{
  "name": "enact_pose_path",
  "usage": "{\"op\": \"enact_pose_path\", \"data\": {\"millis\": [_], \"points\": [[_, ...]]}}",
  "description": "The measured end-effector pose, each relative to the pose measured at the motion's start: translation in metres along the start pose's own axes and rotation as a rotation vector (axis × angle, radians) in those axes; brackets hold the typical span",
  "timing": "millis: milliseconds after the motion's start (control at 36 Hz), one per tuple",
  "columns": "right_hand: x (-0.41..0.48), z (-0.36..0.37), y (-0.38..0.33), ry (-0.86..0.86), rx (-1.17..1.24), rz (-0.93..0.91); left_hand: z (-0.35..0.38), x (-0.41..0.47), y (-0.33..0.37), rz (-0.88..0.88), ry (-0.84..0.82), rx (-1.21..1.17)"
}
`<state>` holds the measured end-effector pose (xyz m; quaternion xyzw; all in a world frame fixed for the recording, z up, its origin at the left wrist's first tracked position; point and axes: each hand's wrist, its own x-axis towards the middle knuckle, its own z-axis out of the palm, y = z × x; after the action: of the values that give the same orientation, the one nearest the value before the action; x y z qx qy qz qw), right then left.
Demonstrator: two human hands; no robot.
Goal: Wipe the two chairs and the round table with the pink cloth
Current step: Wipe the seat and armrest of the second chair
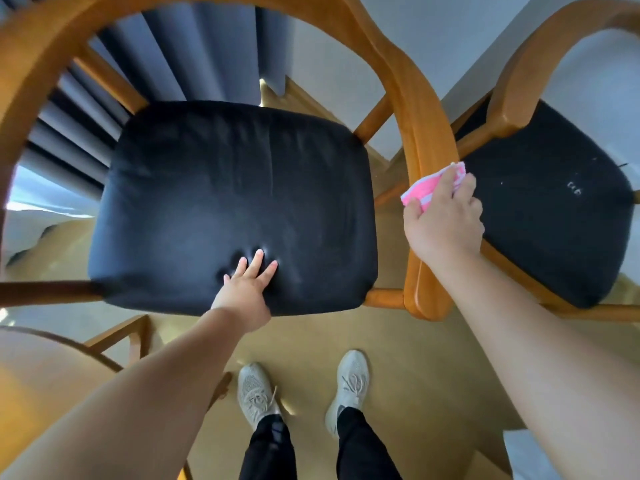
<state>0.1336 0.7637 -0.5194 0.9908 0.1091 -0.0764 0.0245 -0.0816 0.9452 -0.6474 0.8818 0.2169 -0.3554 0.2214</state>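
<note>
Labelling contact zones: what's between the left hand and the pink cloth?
Head view: from the left hand, bare black seat cushion, a narrow gap, then the wooden armrest under the pink cloth.

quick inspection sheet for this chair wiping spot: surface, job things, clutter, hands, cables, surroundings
surface: near chair's black seat, dented under the pressing fingers
job's things: pink cloth held against the wooden armrest between the two chairs; second chair to the right; round table, only its edge shows at lower left
clutter: small white specks on the second chair's seat
grippers: left hand flat, pressing the black seat; right hand grips the pink cloth
cables: nothing seen
surroundings: dark curtain behind, tan floor, pale shoes below
</note>
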Motion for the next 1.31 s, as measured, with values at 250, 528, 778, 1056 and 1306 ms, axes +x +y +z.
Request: {"op": "enact_pose_path", "data": {"millis": [250,528,778,1056,1306], "points": [[-0.039,0.003,0.011,-0.035,0.038,-0.022,0.001,-0.001,0.002,-0.015,0.009,0.019],[-0.086,0.007,0.015,-0.11,0.065,0.048,-0.008,-0.02,0.008,-0.019,0.08,0.07],[-0.118,0.002,0.011,-0.208,0.12,0.115,-0.037,-0.078,0.011,0.063,0.188,0.067],[-0.111,-0.046,-0.002,-0.512,0.116,0.252,-0.115,-0.144,-0.044,0.013,0.336,0.026],[-0.118,-0.084,-0.078,-0.258,0.246,-0.189,-0.171,-0.168,-0.112,-0.058,0.475,0.023]]}}
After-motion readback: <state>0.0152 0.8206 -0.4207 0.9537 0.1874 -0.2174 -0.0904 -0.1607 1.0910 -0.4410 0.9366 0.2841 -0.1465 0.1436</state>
